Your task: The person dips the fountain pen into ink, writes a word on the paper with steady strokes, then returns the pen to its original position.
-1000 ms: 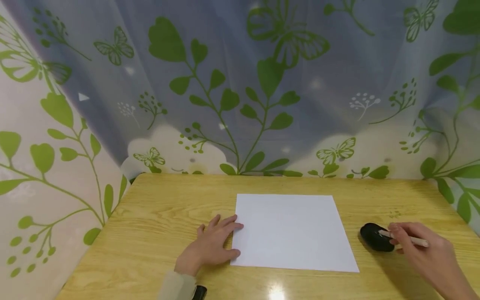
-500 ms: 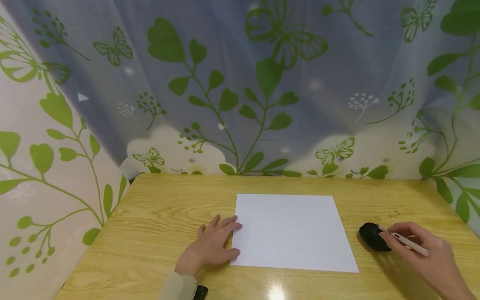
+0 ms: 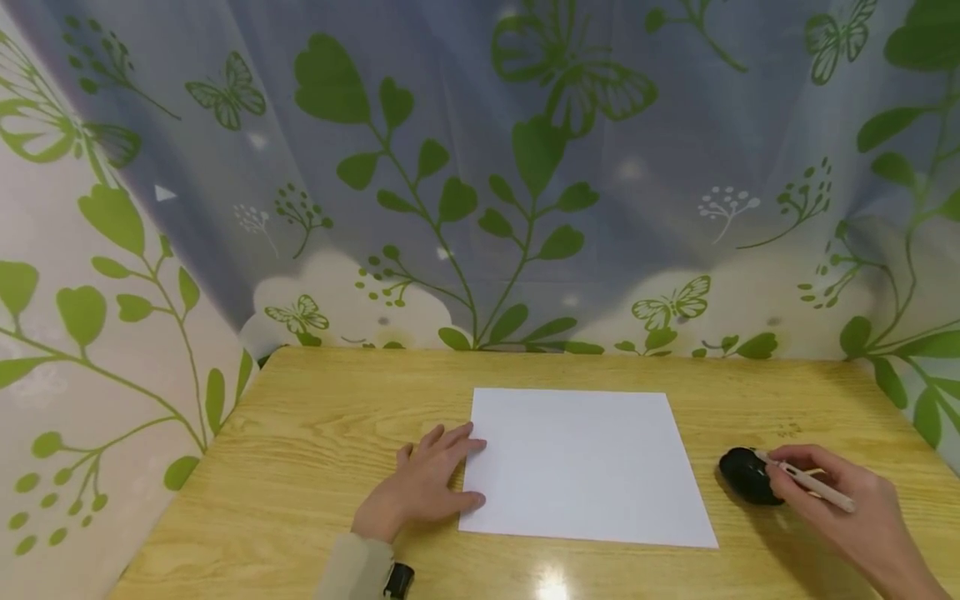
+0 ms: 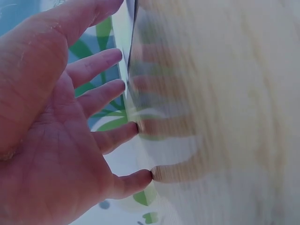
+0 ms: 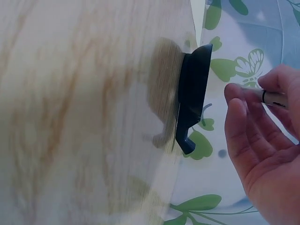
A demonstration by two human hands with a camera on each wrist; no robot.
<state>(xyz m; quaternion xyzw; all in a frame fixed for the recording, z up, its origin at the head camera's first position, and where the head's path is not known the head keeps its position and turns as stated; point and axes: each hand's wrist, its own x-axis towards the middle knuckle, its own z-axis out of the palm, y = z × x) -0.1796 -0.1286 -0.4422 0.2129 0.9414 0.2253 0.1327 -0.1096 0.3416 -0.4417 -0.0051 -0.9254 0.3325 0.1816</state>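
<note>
My left hand (image 3: 423,483) lies spread at the left edge of a blank white sheet of paper (image 3: 585,467), with fingertips and thumb on its margin. In the left wrist view that hand's fingers (image 4: 112,89) are apart and hold nothing. My right hand (image 3: 855,508) pinches a pale pen-like stick (image 3: 825,490) with a dark mark on its barrel. The stick's far end is at the right rim of a glossy black shallow dish (image 3: 745,477). From the side, in the right wrist view, the black dish (image 5: 194,84) shows a short handle-like end.
The wood-grain table (image 3: 315,408) reaches back to a hanging curtain (image 3: 420,167) printed with green leaves and butterflies. A similar cloth (image 3: 82,467) hangs along the left side. A black band (image 3: 399,581) shows at the left cuff.
My right hand has shifted slightly left, and the stick has turned so its dark mark shows; its end has moved from over the dish toward the rim. The left fingers have shifted slightly.
</note>
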